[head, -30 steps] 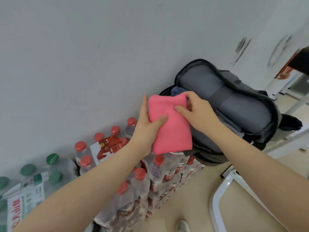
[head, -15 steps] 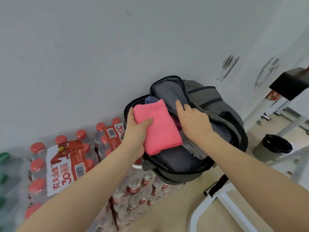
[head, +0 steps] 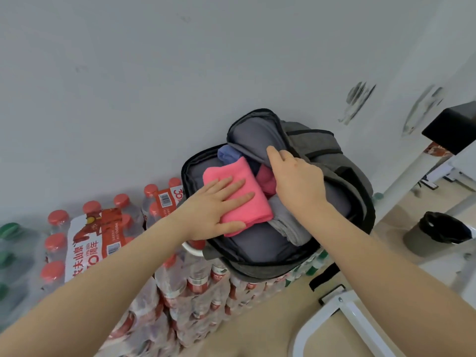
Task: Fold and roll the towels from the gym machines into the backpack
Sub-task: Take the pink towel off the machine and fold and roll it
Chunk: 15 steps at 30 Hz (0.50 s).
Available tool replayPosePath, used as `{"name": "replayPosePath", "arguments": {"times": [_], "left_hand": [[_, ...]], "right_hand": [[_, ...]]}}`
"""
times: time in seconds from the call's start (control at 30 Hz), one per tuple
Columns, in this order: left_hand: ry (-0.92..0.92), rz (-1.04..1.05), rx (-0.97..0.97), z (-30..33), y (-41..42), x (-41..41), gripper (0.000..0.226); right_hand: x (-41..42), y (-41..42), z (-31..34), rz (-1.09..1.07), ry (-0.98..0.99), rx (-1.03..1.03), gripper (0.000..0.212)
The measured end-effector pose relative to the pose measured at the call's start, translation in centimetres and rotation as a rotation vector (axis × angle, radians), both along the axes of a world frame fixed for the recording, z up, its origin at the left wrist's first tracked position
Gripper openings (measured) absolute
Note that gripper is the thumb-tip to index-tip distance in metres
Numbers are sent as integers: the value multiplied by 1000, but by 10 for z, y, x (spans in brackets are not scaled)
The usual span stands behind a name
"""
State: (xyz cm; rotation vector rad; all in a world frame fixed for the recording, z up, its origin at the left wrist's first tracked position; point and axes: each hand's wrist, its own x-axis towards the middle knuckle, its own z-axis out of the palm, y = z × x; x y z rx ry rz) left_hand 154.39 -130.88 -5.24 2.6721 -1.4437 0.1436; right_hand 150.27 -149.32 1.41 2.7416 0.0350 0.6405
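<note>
Wall (head: 128, 86): pale grey, fills the upper half of the view; dark scuff marks toward the right.
Bottle packs (head: 85, 243): shrink-wrapped water bottles with red caps, stacked against the wall; green-capped ones at the far left edge.
Backpack (head: 342, 181): grey, sits on top of the bottle stack, main compartment unzipped and gaping toward the camera, flap folded back against the wall.
White frame (head: 342, 313): metal tubing at lower right, on the beige floor.
Bin (head: 435, 235): dark-lined, on the floor right of the backpack, well apart from it.
Pink towel (head: 247, 191): folded, lies in the mouth of the open compartment — left side, on top of the grey contents.
Other cloths: a blue towel (head: 228, 154) just behind the pink one, a darker pink towel (head: 266, 180) to its right, a grey towel (head: 288, 226) below that — all inside the bag.
Left hand (head: 213, 212): flat on the pink towel, fingers straight and spread, pressing it down.
Right hand (head: 298, 181): fingers curled over the edge of the flap's inner lining, holding it back; a thin ring shows on one finger.
</note>
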Motion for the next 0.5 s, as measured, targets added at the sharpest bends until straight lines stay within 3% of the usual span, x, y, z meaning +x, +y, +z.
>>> {"name": "replayPosePath", "arguments": {"times": [0.27,0.4,0.5], "left_hand": [[71,81,151,3,-30,27,105],[111,144,159,11,-55,43,68],[143,162,186,12,-72,51,64]], "right_hand": [[2,0,-6,31,-95,35,54],[6,-1,-3,6,-129,33,51],[7,-2,-5,3,-142,25,47]]}}
